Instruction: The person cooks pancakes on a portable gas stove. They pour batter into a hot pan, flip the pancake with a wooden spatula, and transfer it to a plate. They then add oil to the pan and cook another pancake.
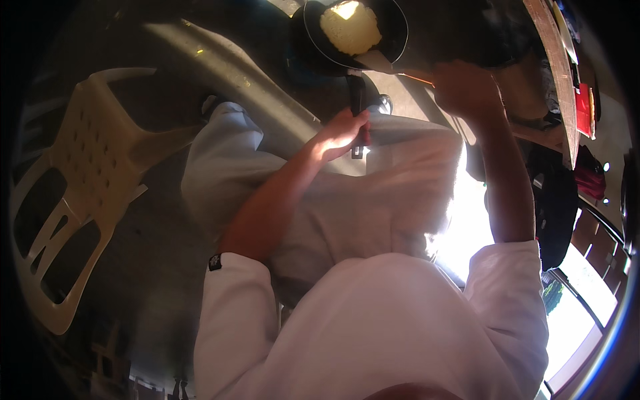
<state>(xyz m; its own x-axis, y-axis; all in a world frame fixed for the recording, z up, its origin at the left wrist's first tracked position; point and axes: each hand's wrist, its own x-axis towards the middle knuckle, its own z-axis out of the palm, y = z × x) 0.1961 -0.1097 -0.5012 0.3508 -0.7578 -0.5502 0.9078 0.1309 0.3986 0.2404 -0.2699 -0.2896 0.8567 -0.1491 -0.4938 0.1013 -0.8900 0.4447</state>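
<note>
My left hand (346, 131) is closed around the black handle of a dark frying pan (312, 37) at the top of the view. A pale, round flatbread or pancake (350, 30) lies in the pan, with sunlight on its far part. My right hand (462, 90), right of the pan, grips the thin orange handle of a spatula (376, 62). The spatula's blade is at the pan's near right rim, close to the flatbread's near edge. Whether the blade touches the bread cannot be told. What supports the pan is mostly hidden in shadow.
A beige plastic chair (95, 145) stands on the left. At the right is a wooden table edge (557, 70), with a red item (584, 112) beside it. A black bag or padded object (555, 215) is below that. Strong sunlight falls across the floor.
</note>
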